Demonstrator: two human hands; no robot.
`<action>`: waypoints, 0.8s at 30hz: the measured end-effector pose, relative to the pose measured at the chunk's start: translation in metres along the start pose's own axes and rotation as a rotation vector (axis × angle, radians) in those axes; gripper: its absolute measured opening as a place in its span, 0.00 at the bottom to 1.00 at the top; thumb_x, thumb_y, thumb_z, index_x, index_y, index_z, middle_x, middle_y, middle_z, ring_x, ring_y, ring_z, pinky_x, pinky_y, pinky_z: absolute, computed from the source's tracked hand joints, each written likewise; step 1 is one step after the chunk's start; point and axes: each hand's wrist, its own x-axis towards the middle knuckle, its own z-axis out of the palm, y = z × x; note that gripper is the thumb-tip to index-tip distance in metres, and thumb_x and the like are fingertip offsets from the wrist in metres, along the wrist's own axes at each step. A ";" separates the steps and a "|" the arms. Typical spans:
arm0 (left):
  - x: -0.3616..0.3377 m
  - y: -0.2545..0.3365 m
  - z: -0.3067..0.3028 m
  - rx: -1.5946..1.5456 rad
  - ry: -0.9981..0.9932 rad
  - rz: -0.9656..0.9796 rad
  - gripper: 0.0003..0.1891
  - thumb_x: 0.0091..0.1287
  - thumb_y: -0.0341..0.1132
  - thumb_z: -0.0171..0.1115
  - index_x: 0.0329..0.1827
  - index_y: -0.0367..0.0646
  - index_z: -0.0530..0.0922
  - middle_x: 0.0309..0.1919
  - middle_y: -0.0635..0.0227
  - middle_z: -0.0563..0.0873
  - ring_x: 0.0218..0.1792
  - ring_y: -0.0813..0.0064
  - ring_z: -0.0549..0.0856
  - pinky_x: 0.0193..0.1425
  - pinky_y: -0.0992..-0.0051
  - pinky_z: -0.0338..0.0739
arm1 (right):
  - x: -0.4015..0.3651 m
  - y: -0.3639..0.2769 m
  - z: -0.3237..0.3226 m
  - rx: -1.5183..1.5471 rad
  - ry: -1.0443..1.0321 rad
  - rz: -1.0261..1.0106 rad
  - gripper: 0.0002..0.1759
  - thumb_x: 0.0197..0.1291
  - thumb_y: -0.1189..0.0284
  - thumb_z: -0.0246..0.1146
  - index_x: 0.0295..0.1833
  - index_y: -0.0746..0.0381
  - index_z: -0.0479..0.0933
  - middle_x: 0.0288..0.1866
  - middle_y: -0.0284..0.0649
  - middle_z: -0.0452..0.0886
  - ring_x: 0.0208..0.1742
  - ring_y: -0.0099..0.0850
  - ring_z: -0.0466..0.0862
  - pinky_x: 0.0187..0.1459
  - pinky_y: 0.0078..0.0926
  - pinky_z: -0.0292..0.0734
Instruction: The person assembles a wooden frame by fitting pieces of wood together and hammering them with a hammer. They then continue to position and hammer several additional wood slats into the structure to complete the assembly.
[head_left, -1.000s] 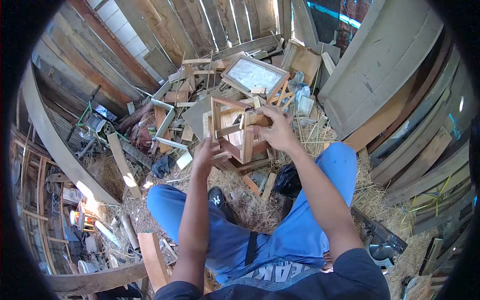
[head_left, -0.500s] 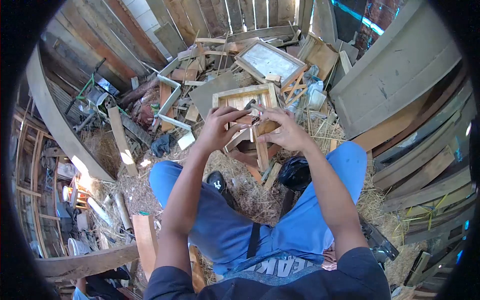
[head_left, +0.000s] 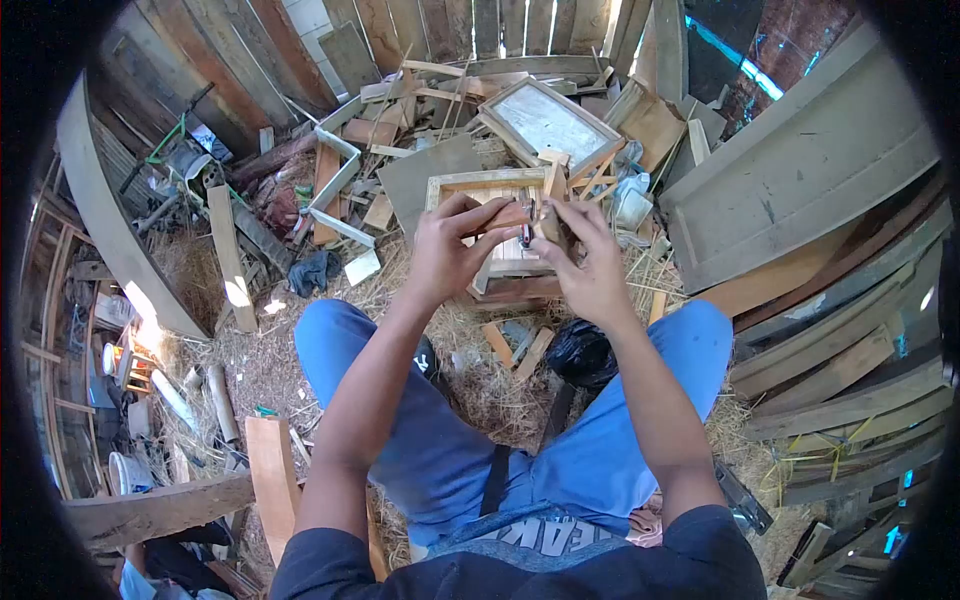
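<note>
In front of me, my left hand (head_left: 452, 248) is closed, its thumb and fingers pinching a small reddish-brown wooden piece (head_left: 509, 215). A dark metal part (head_left: 527, 232) sits at that piece's right end, between my two hands. Closed around a tan wooden piece (head_left: 549, 222), my right hand (head_left: 592, 258) holds it against the metal part; its fingers hide much of it. What tool the reddish piece and metal belong to, I cannot tell. Beneath both hands lies a wooden frame box (head_left: 470, 181) with slats inside.
My bent knees flank a black plastic bag (head_left: 585, 352) on the straw floor. Scrap wood and a framed panel (head_left: 550, 118) pile up beyond the box. A large board (head_left: 800, 150) leans at the right, and a plank (head_left: 272, 480) stands by my left elbow.
The long wooden piece that hung down below my hands no longer points toward me. My right hand has turned, and the dark metal part now sits lower between my hands.
</note>
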 end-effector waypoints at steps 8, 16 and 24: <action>-0.002 0.014 -0.005 -0.060 -0.064 -0.009 0.22 0.61 0.42 0.77 0.57 0.44 0.88 0.28 0.61 0.82 0.27 0.67 0.83 0.33 0.67 0.77 | -0.006 0.019 0.000 0.264 0.067 -0.054 0.25 0.62 0.74 0.70 0.65 0.66 0.77 0.61 0.46 0.77 0.63 0.37 0.78 0.66 0.33 0.70; -0.006 0.015 -0.004 -0.060 -0.099 0.045 0.22 0.59 0.38 0.78 0.56 0.42 0.88 0.29 0.62 0.82 0.27 0.69 0.81 0.33 0.69 0.76 | -0.011 0.015 -0.008 0.260 0.011 -0.126 0.25 0.59 0.74 0.72 0.62 0.67 0.77 0.61 0.46 0.77 0.63 0.37 0.78 0.67 0.34 0.70; -0.007 0.023 -0.006 -0.144 -0.117 0.018 0.22 0.57 0.34 0.79 0.55 0.37 0.87 0.29 0.62 0.81 0.28 0.71 0.79 0.35 0.71 0.74 | -0.015 0.012 -0.010 0.271 -0.002 -0.143 0.26 0.58 0.77 0.72 0.62 0.67 0.77 0.62 0.46 0.76 0.65 0.38 0.77 0.69 0.33 0.68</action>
